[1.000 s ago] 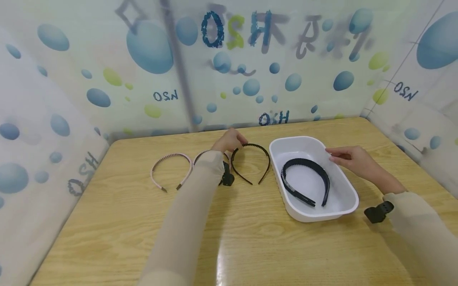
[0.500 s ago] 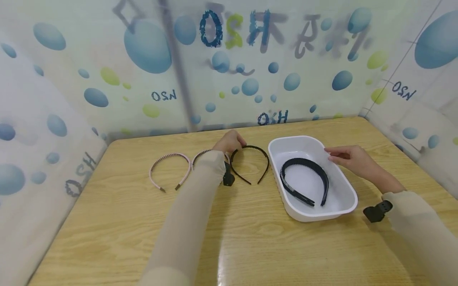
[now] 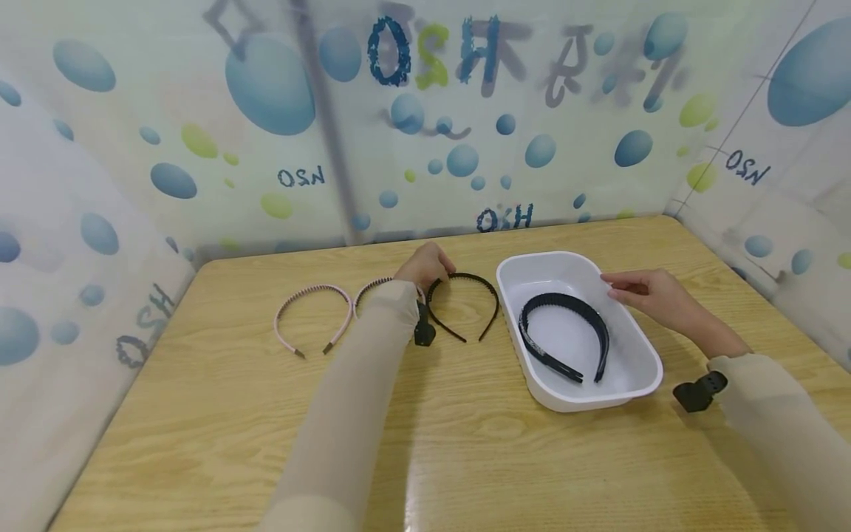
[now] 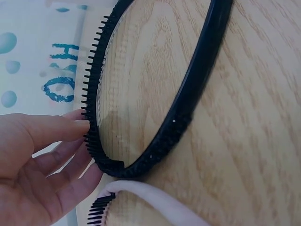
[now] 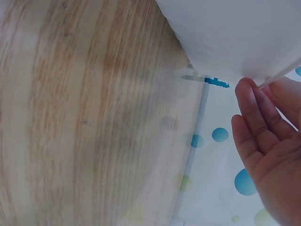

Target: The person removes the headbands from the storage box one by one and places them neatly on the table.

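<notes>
My left hand [image 3: 425, 264] pinches the toothed top of a black headband [image 3: 495, 295], thumb on one side and fingers on the other, as the left wrist view shows close up. A pink headband [image 4: 155, 195] lies beside it, partly covered by my left sleeve in the head view. Farther left is another pink headband [image 3: 312, 288] with dark tips. My right hand [image 3: 654, 299] holds the far right rim of a white plastic tub [image 3: 645, 380] between thumb and fingers. Inside the tub rest black headbands [image 3: 565, 301], lying close together, one with a sparkly side.
Everything stands on a light wooden table [image 3: 479, 458]. A bubble-patterned curtain [image 3: 425, 170] rises right behind its far edge and along the sides. Small black devices are strapped at both wrists.
The black headband at my left hand has shifted slightly toward me. My right hand keeps its hold on the tub rim. The head view has drifted a little.
</notes>
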Demonstrator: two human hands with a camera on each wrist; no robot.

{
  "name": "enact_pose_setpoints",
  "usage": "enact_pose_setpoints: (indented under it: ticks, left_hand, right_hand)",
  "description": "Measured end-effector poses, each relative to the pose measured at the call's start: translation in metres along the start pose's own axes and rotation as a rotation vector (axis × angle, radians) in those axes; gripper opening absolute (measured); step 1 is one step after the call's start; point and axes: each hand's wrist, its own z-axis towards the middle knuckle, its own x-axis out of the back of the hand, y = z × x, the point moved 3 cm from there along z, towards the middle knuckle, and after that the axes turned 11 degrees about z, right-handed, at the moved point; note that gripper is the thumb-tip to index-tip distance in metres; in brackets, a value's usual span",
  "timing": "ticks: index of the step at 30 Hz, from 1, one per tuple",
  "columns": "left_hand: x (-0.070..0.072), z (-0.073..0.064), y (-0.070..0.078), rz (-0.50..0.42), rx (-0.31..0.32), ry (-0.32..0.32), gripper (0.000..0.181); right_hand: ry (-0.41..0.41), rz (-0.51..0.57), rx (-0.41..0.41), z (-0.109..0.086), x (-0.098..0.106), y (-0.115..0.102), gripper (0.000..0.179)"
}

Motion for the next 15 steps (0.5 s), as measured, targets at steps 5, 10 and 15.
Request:
enact_pose_setpoints:
  ticks: [5,10,15]
  left_hand:
    - [-0.0019,-0.0056,0.0023,-0.040,0.005,0.012,0.032]
    - [-0.0019,-0.0089,0.0034,-0.042,-0.001,0.015,0.032]
    - [0.0010,-0.0056,0.0048,0.050,-0.030,0.025,0.030]
  right_hand:
    - [0.002,0.002,-0.001,-0.0001,0.0000,0.0000,0.035]
    - [0.003,0.001,0.010,-0.0003,-0.0006,0.0009,0.035]
    - [0.004,0.007,-0.001,-0.0006,-0.0008,0.0029,0.036]
